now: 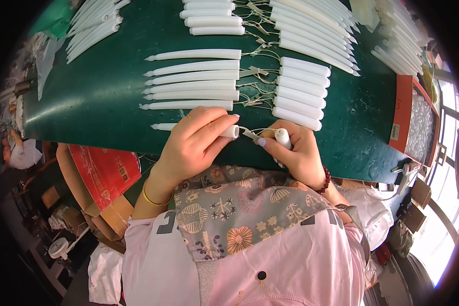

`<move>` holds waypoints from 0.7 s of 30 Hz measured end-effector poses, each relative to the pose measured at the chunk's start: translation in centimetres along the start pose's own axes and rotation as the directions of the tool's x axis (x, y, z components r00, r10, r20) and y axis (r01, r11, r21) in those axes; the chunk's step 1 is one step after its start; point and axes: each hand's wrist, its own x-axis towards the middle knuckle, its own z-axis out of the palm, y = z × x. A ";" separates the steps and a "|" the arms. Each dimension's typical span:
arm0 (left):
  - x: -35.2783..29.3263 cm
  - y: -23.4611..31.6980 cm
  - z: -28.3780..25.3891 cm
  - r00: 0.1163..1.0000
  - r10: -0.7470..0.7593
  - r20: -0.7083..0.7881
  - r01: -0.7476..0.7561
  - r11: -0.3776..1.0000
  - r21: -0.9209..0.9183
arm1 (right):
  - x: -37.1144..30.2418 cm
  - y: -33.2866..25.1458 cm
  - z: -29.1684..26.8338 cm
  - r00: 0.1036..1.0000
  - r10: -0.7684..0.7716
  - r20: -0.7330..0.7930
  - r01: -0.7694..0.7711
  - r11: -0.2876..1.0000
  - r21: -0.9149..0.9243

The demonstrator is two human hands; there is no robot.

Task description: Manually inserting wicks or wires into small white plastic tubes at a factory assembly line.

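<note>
My left hand (191, 140) is closed around an electric taper candle (230, 132). The candle's flame-shaped tip points left, and its hollow open end faces right. In my right hand (301, 148) is a short white tube (282, 138), tilted with one end toward me. Thin pale wires and a small flat tab (251, 135) run between the two pieces, with my right thumb by the tab. Just beyond my hands lies a row of similar tapers (194, 79), wired to several short white tubes (300, 94).
More white tapers lie in bundles at the far left (94, 28) and far right (316, 38) of the green table (112, 115). A red box (403, 109) with clear plastic wrap stands at the right edge. An open carton with a red flap (104, 173) sits below on the left.
</note>
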 end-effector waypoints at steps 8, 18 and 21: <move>-0.5 1.0 -0.1 0.999 0.007 0.037 -0.010 0.996 0.086 | 0.6 -0.3 0.0 0.989 0.103 0.111 -0.113 0.989 0.091; -0.2 0.9 0.4 0.993 -0.032 0.117 0.008 0.979 0.203 | 0.9 -0.4 0.4 0.984 -0.050 0.171 0.061 0.996 -0.064; 0.3 0.8 0.5 0.993 -0.012 0.119 -0.011 0.983 0.185 | 1.1 -0.9 0.8 0.988 0.093 0.122 -0.087 0.995 -0.055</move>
